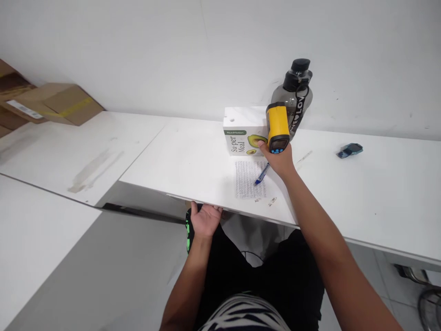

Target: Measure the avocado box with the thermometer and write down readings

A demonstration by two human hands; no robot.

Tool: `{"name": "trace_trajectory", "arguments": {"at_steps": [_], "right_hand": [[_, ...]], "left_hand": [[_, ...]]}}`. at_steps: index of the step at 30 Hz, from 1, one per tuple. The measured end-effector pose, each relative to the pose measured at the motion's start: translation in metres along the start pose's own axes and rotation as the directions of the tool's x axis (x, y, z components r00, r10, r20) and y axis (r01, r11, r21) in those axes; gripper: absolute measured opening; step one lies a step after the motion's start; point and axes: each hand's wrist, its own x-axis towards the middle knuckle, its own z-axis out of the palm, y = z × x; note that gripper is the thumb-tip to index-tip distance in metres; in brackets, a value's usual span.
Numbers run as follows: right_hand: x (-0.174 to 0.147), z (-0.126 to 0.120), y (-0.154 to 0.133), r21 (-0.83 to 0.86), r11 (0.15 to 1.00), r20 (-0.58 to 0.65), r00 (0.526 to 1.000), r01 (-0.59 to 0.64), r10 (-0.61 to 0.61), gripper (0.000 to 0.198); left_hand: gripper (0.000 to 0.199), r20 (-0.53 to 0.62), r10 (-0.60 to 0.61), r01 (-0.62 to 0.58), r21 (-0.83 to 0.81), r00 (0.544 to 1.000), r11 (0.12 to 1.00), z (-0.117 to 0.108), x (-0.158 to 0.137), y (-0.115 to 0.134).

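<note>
My right hand point(280, 161) is wrapped round a yellow and black handheld infrared thermometer point(278, 123), its small screen and blue buttons facing me. Behind it a white "Super Meal" box point(237, 140) with avocado pictures stands upright on the white table point(193, 156). A grey bottle point(280, 95) with a black cap and strap stands at the wall, partly covered by the thermometer. Below my right hand, a blue pen point(262, 174) lies on a printed sheet point(244, 181). Palm up at the front edge, my left hand point(206, 220) is open, its fingertips partly hidden under the tabletop.
A dark teal object point(350, 150), perhaps a watch, lies on the right of the table. Cardboard boxes point(60, 103) sit at the far left against the wall. Small paper scraps point(272, 201) lie by the front edge. My legs are below the table.
</note>
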Motion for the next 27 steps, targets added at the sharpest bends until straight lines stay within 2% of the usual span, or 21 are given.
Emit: {"name": "trace_trajectory", "arguments": {"at_steps": [3, 7, 10, 12, 13, 14, 15, 16, 17, 18, 19, 20, 21, 23, 25, 27], "right_hand": [[0.000, 0.002, 0.001, 0.041, 0.999, -0.013, 1.000, 0.008, -0.007, 0.055], [0.000, 0.005, 0.001, 0.093, 0.995, -0.038, 0.999, 0.033, -0.030, 0.060], [-0.002, 0.006, -0.002, 0.114, 0.992, -0.030, 0.999, 0.048, -0.045, 0.063], [-0.004, 0.007, -0.003, 0.118, 0.991, -0.024, 0.998, 0.059, -0.056, 0.064], [-0.004, 0.007, -0.003, 0.117, 0.991, -0.023, 0.998, 0.064, -0.062, 0.065], [-0.005, 0.007, -0.002, 0.113, 0.991, -0.019, 0.997, 0.070, -0.068, 0.066], [-0.005, 0.007, -0.001, 0.110, 0.991, -0.015, 0.997, 0.075, -0.074, 0.067], [-0.005, 0.007, 0.000, 0.108, 0.991, -0.010, 0.997, 0.081, -0.080, 0.067], [-0.004, 0.008, 0.001, 0.110, 0.990, -0.008, 0.996, 0.087, -0.087, 0.067], [-0.004, 0.008, 0.002, 0.113, 0.989, -0.007, 0.995, 0.095, -0.095, 0.066], [-0.004, 0.007, 0.003, 0.117, 0.988, -0.006, 0.995, 0.102, -0.102, 0.065], [-0.003, 0.007, 0.003, 0.119, 0.987, -0.007, 0.994, 0.108, -0.108, 0.064], [-0.004, 0.007, 0.003, 0.120, 0.987, -0.009, 0.994, 0.111, -0.111, 0.063], [-0.005, 0.006, 0.003, 0.117, 0.987, -0.013, 0.994, 0.108, -0.107, 0.060], [-0.007, 0.006, 0.002, 0.113, 0.989, -0.014, 0.996, 0.094, -0.093, 0.057], [-0.008, 0.006, 0.000, 0.111, 0.991, -0.012, 0.997, 0.071, -0.071, 0.053]], "left_hand": [[0.050, -0.065, -0.070, 0.068, -0.033, 0.995, 0.997, 0.001, -0.015, 0.010], [0.035, -0.143, -0.106, 0.107, 0.002, 0.984, 0.994, 0.021, -0.034, 0.027], [0.022, -0.238, -0.087, 0.116, 0.110, 0.967, 0.987, 0.035, -0.052, 0.031], [0.012, -0.271, -0.046, 0.111, 0.230, 0.962, 0.967, 0.036, -0.070, 0.026], [0.005, -0.256, -0.001, 0.080, 0.302, 0.967, 0.950, 0.035, -0.080, 0.022], [0.005, -0.193, 0.085, -0.007, 0.372, 0.977, 0.928, 0.035, -0.087, 0.018], [0.020, -0.089, 0.203, -0.145, 0.440, 0.975, 0.886, 0.036, -0.091, 0.015], [0.040, 0.030, 0.334, -0.304, 0.499, 0.942, 0.811, 0.040, -0.089, 0.014], [0.063, 0.165, 0.456, -0.466, 0.549, 0.874, 0.694, 0.048, -0.081, 0.015], [0.087, 0.321, 0.544, -0.613, 0.589, 0.775, 0.527, 0.059, -0.066, 0.019], [0.108, 0.461, 0.543, -0.691, 0.628, 0.701, 0.359, 0.075, -0.046, 0.025], [0.127, 0.562, 0.461, -0.709, 0.658, 0.687, 0.255, 0.093, -0.021, 0.032], [0.141, 0.605, 0.359, -0.695, 0.682, 0.711, 0.227, 0.112, 0.005, 0.040], [0.152, 0.595, 0.233, -0.639, 0.723, 0.769, 0.263, 0.150, 0.055, 0.051], [0.150, 0.616, 0.155, -0.631, 0.713, 0.772, 0.306, 0.177, 0.088, 0.051], [0.134, 0.637, 0.120, -0.629, 0.681, 0.761, 0.374, 0.191, 0.102, 0.043]]}}
